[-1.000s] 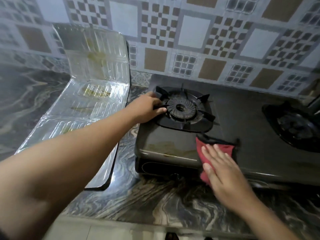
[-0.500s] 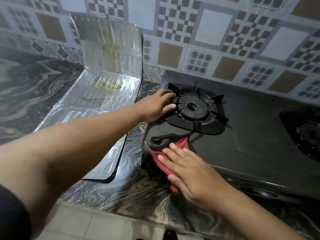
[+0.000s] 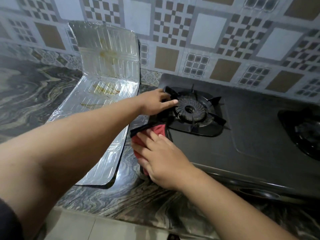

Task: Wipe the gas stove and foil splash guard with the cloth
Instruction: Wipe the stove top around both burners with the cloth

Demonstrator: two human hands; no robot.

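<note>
The black gas stove [image 3: 249,141] fills the right half of the marble counter. My right hand [image 3: 161,156] lies flat on a red cloth [image 3: 156,129] with a black edge, pressing it onto the stove's front left corner. My left hand [image 3: 156,103] grips the pan support [image 3: 214,101] of the left burner [image 3: 190,110] at its left side. The foil splash guard [image 3: 105,87], stained with yellow-brown grease, lies on the counter left of the stove, its far panel leaning on the wall.
A second burner [image 3: 308,132] sits at the right edge of the view. The patterned tiled wall [image 3: 207,32] rises behind the stove. The counter's front edge [image 3: 121,215] runs below my arms, with floor tiles beyond it.
My right hand has slid the cloth leftwards along the stove's front, from near the middle to the front left corner. My left hand has stayed on the burner's pan support.
</note>
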